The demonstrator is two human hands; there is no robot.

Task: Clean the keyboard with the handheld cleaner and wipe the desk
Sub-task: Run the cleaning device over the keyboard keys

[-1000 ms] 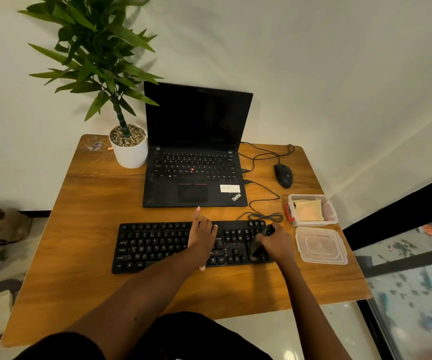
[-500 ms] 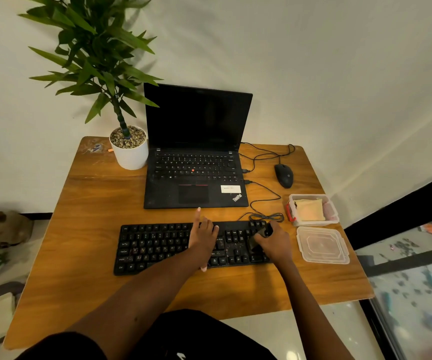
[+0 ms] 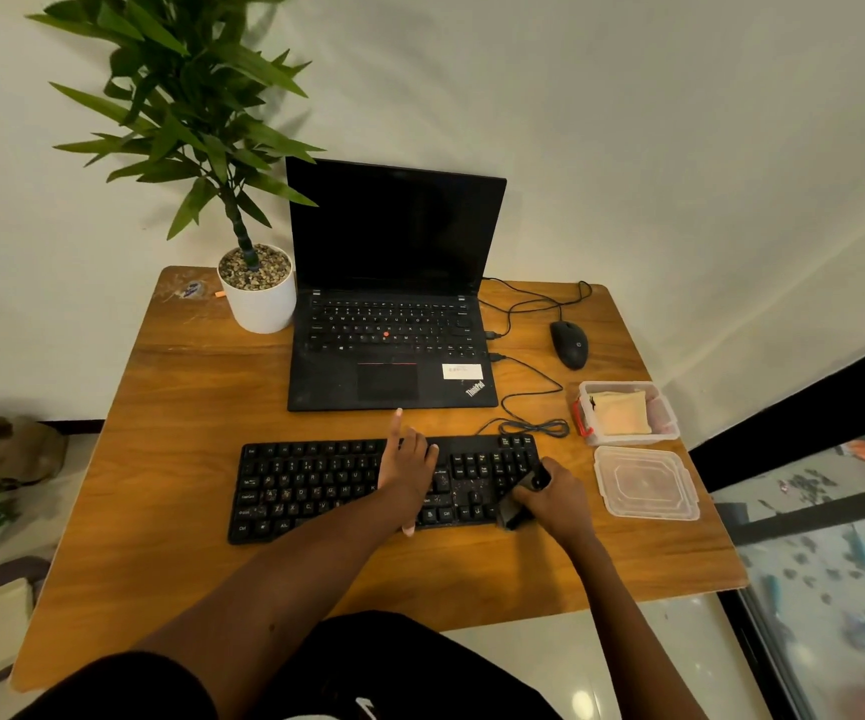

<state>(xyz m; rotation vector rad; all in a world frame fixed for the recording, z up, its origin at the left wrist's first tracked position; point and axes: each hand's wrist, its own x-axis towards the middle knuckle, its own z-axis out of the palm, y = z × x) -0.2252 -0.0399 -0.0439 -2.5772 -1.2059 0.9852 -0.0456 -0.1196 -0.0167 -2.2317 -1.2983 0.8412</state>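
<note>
Right hand (image 3: 560, 504), curled round the handheld cleaner (image 3: 521, 498), sits at the right end of the keyboard (image 3: 311, 485), whose length runs leftward along the desk (image 3: 170, 407) front edge, under the flat, steadying left hand (image 3: 409, 470).

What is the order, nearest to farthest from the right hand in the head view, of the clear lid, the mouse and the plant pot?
From the right hand, which grips the handheld cleaner:
1. Clear lid, just right of it.
2. Mouse, beyond it toward the wall.
3. Plant pot, at the far left corner.
</note>
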